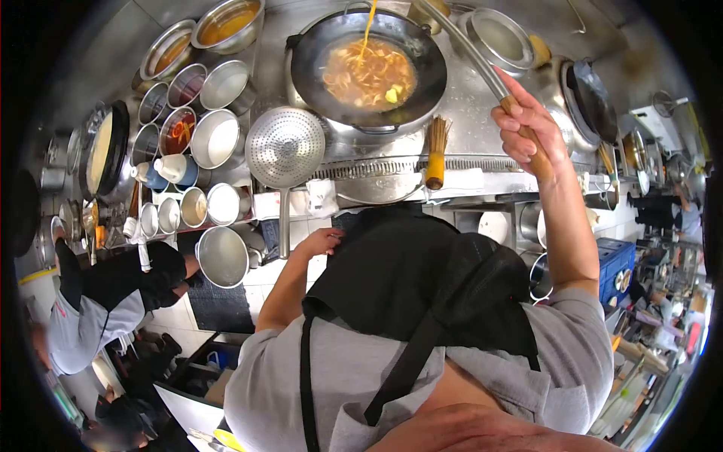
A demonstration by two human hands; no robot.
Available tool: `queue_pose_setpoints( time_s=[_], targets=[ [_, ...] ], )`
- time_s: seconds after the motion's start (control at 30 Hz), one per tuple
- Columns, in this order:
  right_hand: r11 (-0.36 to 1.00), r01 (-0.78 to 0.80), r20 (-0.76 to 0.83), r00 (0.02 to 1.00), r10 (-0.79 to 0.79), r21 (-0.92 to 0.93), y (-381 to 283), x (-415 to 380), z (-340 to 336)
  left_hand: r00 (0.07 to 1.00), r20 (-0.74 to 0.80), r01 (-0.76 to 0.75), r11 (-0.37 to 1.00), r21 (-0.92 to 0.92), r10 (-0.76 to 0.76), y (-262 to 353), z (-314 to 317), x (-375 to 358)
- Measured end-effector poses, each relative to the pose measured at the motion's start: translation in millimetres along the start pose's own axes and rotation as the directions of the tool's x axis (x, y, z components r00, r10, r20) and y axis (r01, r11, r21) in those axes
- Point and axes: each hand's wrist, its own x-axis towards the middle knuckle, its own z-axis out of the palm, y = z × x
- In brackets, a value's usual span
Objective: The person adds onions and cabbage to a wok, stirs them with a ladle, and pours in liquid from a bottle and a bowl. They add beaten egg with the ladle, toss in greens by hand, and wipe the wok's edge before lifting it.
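Bowls [196, 113] crowd the counter [467, 132] left of the wok [369, 68], and a strainer [285, 148] fills the gap between. Bare steel lies right of the wok, crossed by the ladle handle [471, 56]; a brush [436, 158] stands at the front edge.

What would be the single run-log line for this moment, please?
right hand: holds ladle handle | ladle: pouring into wok | left hand: on apron
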Motion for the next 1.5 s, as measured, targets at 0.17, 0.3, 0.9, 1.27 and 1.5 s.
queue_pose_setpoints(
  time_s=[0.17,0.3,0.9,1.27,1.5],
  targets=[
    [0.994,-0.026,-0.079,0.997,0.018,-0.109,-23,-5,-10,0.983,-0.157,0.059,0.968,-0.243,-0.099,-75,19,5],
    [0.979,-0.081,-0.172,0.984,0.049,-0.189,-25,-18,-9,0.886,-0.176,0.341,0.861,-0.377,-0.428,-41,34,-45],
    [0.985,-0.097,-0.135,0.988,0.078,-0.143,0,45,-18,0.836,-0.186,0.392,0.799,-0.457,-0.516,-25,-11,-36],
    [0.920,-0.162,-0.286,0.957,0.058,-0.356,-16,-2,-35,0.736,-0.011,0.557,0.615,-0.558,-0.677,-112,68,-68],
    [0.975,-0.190,-0.236,0.959,0.159,-0.112,-1,16,-55,0.895,-0.190,0.323,0.880,-0.349,-0.404,-74,43,-81]
  ],
)
